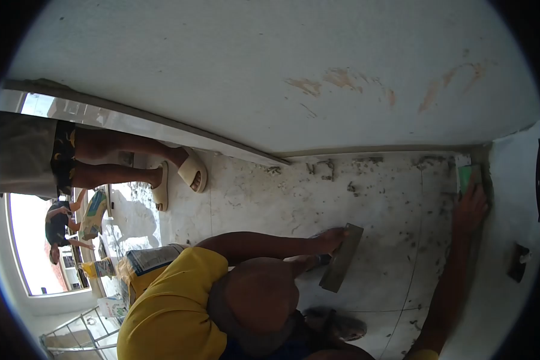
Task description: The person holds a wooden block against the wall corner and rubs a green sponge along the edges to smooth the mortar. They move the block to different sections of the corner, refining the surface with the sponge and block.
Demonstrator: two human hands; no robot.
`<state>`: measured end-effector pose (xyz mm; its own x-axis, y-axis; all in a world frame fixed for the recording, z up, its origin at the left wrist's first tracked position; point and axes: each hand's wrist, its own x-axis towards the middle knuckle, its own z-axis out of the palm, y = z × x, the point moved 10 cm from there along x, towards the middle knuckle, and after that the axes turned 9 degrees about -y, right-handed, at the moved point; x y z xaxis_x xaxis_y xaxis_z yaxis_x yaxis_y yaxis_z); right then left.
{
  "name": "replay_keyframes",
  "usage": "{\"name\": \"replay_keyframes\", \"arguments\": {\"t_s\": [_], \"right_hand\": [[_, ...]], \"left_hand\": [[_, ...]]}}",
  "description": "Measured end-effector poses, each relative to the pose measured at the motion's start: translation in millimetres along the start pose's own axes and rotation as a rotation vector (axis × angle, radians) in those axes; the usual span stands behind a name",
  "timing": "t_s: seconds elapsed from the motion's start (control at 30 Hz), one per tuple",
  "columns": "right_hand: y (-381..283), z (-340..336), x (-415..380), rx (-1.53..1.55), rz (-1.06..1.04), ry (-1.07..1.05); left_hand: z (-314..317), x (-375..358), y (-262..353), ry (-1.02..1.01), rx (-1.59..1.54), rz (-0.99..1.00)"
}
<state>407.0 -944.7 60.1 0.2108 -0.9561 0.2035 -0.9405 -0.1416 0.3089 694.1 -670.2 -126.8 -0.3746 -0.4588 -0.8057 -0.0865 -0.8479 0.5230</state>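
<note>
My left hand [330,241] is closed around a flat rectangular plastering trowel [341,258], whose grey blade hangs over the pale tiled floor [378,252]. At the right, my right hand [471,207] reaches into the corner between the walls and floor. Its fingers are closed on a small green tool [467,177] with a pale end, of a kind I cannot make out. A grey-brown strip of mortar [390,148] runs along the wall's foot. My bent knee [261,294] shows between my arms.
The view lies sideways. A person [126,159] in beige slippers stands nearby on the left; another person [59,225] is farther off by bags [94,215]. A metal ladder [81,336] stands at lower left. Mortar crumbs dot the floor. A wall box [518,262] sits at right.
</note>
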Motion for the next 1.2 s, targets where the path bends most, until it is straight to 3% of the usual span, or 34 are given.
{"name": "replay_keyframes", "arguments": {"t_s": [0.27, 0.4, 0.57, 0.7, 0.93, 1.1, 1.17, 1.2], "right_hand": [[-20, -13, 2, 0.058, 0.010, 0.194], [-25, 4, 10, -0.013, 0.042, 0.109], [-21, 3, 13, -0.026, 0.072, 0.230], [-15, 15, 22, -0.035, 0.090, 0.176], [-14, 20, 40, -0.070, 0.125, 0.143], [-8, -9, 44, -0.091, 0.156, 0.202], [10, -56, 31, -0.010, 0.255, 0.427], [12, -62, 26, -0.010, 0.256, 0.422]], "left_hand": [[-1, 18, -19, -0.127, -0.044, -0.071], [1, 14, -11, -0.140, -0.011, -0.101], [-3, 19, -16, -0.153, -0.094, -0.080], [-6, 12, -5, -0.162, 0.013, -0.109], [-1, 13, -3, -0.193, -0.066, -0.087], [-1, 10, -1, -0.171, -0.084, -0.105], [-2, 14, -4, -0.184, -0.096, -0.099], [-1, 14, -7, -0.200, -0.107, -0.099]]}}
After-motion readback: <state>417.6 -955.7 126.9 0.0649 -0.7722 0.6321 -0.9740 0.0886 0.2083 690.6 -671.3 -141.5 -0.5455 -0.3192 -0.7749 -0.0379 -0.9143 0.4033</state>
